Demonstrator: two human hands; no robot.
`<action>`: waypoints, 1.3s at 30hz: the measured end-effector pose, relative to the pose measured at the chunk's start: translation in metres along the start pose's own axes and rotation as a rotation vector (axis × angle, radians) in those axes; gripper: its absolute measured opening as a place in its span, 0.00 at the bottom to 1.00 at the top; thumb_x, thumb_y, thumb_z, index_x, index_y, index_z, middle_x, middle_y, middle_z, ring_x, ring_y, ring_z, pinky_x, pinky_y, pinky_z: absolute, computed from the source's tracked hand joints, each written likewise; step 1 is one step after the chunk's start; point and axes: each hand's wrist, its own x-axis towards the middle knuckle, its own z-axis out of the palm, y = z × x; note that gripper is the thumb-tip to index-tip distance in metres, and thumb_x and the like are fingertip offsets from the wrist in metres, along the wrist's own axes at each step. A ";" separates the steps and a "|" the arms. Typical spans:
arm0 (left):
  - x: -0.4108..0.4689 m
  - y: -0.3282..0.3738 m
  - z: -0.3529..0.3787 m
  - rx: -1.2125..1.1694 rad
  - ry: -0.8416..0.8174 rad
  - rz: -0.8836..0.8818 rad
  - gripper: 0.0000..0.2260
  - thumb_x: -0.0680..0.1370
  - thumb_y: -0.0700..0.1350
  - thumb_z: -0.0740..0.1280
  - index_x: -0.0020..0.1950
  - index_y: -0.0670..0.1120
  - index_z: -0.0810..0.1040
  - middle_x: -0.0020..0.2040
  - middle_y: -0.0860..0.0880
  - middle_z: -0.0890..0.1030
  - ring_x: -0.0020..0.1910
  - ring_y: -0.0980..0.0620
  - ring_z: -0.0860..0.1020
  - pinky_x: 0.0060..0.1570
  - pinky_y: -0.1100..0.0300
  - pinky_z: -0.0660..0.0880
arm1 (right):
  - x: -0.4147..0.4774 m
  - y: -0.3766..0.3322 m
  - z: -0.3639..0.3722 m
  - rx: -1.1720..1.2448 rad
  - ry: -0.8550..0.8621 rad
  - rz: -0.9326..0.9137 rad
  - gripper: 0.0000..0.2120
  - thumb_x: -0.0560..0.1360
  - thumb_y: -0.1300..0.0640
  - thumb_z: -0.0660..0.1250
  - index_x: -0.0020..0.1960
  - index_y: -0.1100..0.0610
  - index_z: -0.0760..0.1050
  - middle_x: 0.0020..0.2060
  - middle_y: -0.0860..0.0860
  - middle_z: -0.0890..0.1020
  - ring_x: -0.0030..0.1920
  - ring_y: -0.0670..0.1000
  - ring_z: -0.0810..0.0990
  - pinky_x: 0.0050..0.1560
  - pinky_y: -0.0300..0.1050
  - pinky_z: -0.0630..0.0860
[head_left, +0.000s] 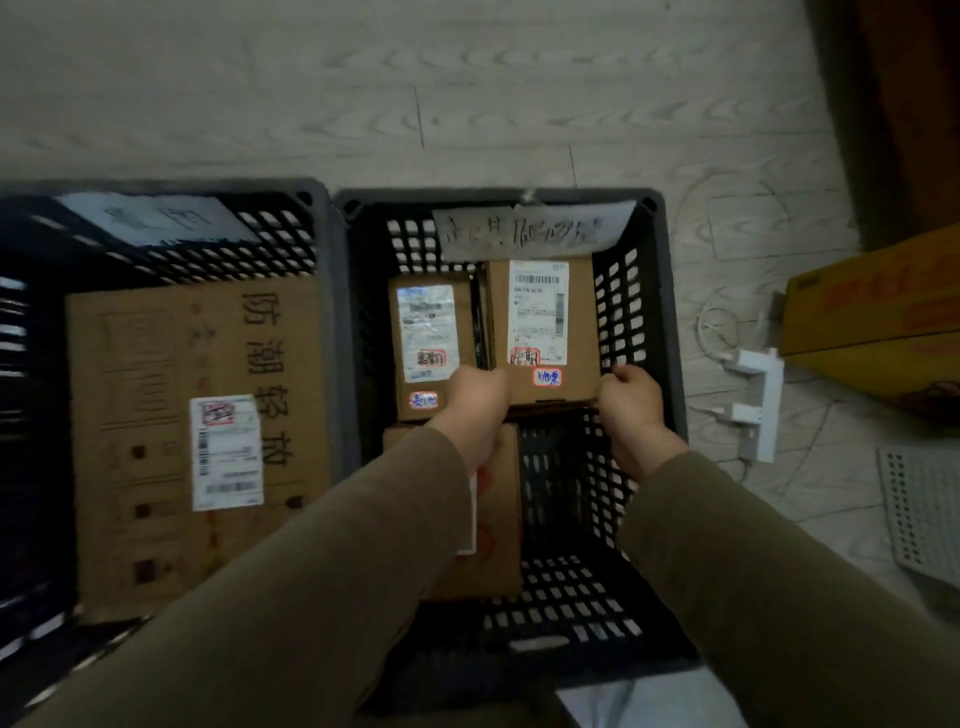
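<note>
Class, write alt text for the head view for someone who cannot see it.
The left hand and right hand grip the near corners of a labelled brown cardboard box inside a dark plastic lattice crate; a smaller cardboard box lies beside it.

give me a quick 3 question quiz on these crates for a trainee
1. True or false: the left grip and the right grip both hold the same labelled box.
2. How many boxes show in the right crate? A one, B three, C five.
3. Fill in: the large printed box lies in the ___ crate.
Key: 1 true; 2 B; 3 left.
</note>
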 end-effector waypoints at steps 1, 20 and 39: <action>-0.023 0.009 -0.009 -0.017 -0.001 -0.001 0.10 0.80 0.40 0.57 0.59 0.38 0.71 0.50 0.44 0.77 0.48 0.48 0.76 0.51 0.57 0.74 | -0.018 -0.012 -0.003 0.000 -0.032 0.004 0.18 0.79 0.62 0.57 0.68 0.60 0.68 0.55 0.54 0.77 0.54 0.51 0.75 0.56 0.45 0.72; -0.412 0.075 -0.251 -0.584 0.262 0.390 0.15 0.81 0.46 0.59 0.65 0.42 0.71 0.57 0.47 0.75 0.53 0.53 0.73 0.51 0.61 0.66 | -0.414 -0.235 0.030 -0.137 -0.600 -0.469 0.12 0.77 0.55 0.64 0.59 0.58 0.72 0.54 0.53 0.78 0.54 0.50 0.76 0.39 0.36 0.69; -0.682 -0.353 -0.403 -1.444 1.096 0.411 0.13 0.79 0.42 0.61 0.63 0.40 0.73 0.56 0.44 0.76 0.57 0.48 0.74 0.54 0.56 0.68 | -0.831 0.041 0.137 -0.813 -1.420 -0.793 0.05 0.77 0.53 0.65 0.43 0.53 0.75 0.51 0.55 0.81 0.56 0.54 0.79 0.44 0.41 0.72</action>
